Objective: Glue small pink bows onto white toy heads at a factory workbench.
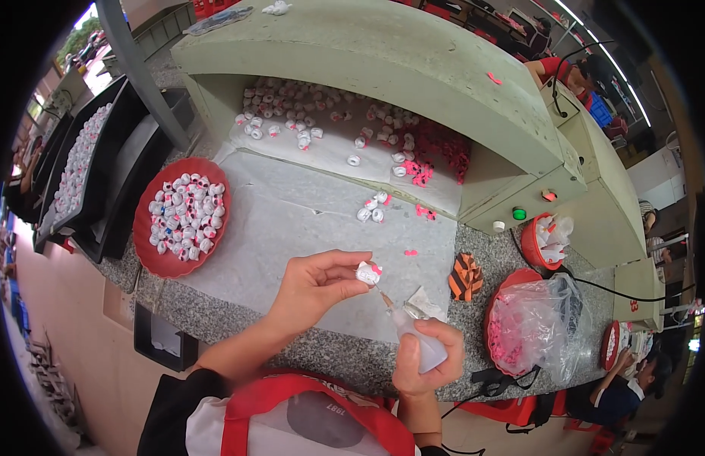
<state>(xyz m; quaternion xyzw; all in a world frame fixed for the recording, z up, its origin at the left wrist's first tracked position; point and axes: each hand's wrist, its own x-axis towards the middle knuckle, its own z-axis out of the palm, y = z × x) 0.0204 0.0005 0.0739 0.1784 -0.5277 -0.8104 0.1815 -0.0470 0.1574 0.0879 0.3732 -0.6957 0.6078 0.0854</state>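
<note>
Between the thumb and fingers of my left hand (311, 289) is a small white figurine head (368, 273) with a pink bow on it. My right hand (428, 357) is wrapped round a translucent squeeze bottle (422, 346). The bottle's thin nozzle points up and left, its tip close to the underside of the head; whether they touch I cannot tell. Below them lies a white paper sheet (276, 220). On it, beyond my hands, sit several white heads (373, 209) and loose pink bows (425, 212). A single pink bow (410, 252) lies nearer.
A red bowl (143, 247) of white heads stands left. A pale green hooded machine (383, 45) spans the back, with heads and bows under it. To the right are an orange-and-black striped cloth (466, 277), a red bowl (493, 304) with pink pieces and plastic bag, and a red cup (531, 247).
</note>
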